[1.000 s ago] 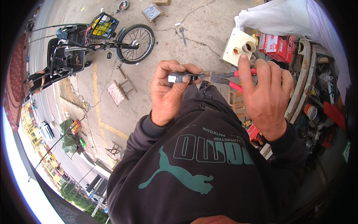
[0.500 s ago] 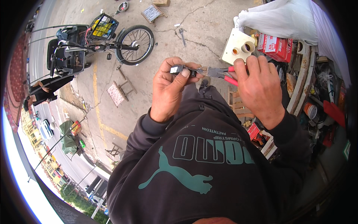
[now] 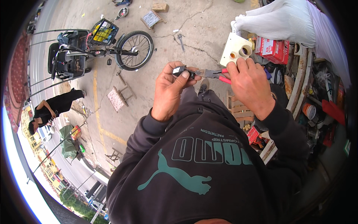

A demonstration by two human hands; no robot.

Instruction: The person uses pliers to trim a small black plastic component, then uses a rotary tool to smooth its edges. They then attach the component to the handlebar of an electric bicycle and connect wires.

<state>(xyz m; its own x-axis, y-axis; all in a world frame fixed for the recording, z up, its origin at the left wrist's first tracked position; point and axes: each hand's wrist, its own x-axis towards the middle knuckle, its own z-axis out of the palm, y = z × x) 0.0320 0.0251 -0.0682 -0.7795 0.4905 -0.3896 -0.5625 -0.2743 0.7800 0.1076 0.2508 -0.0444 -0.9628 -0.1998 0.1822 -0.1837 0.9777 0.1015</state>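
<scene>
My left hand (image 3: 166, 94) pinches a small black plastic part (image 3: 180, 70) with a white patch on one end, between thumb and fingers, in front of my body. My right hand (image 3: 250, 89) is wrapped around the red handles of a pair of pliers (image 3: 211, 73). The metal jaws point left and reach the right end of the black part, beside my left fingertips. What the jaw tips grip, if anything, is too small to make out.
A cream board with round cups (image 3: 235, 46) and a red box (image 3: 273, 50) are at the right, beside a seated person's pale clothing (image 3: 278, 18). At the left stand a three-wheeled cycle (image 3: 134, 50) and a small stool (image 3: 117, 99). A wrench (image 3: 181, 42) lies on the ground.
My right hand and the pliers have moved left, bringing the jaws closer to my left fingers. A person in black at the left has come further into view.
</scene>
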